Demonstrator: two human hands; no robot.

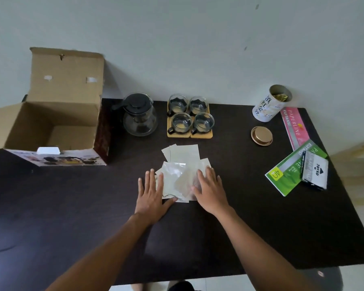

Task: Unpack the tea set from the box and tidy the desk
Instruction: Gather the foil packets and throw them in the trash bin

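A pile of pale wrappers and clear plastic bags (pixel 182 164) lies flat in the middle of the dark desk (pixel 72 206). My left hand (pixel 152 192) rests flat on the pile's left edge, fingers spread. My right hand (pixel 210 190) presses flat on its right side. Behind the pile stand a glass teapot with a black lid (pixel 139 116) and several glass cups (pixel 190 115) on wooden coasters. The open cardboard box (pixel 57 114) sits at the far left, flaps up.
At the right stand an open white tin (pixel 269 105) and its gold lid (pixel 261 135). A pink receipt book (pixel 295 128), a green one (pixel 288 173) and a black-and-white packet (pixel 314 172) lie near the right edge. A wall runs behind the desk.
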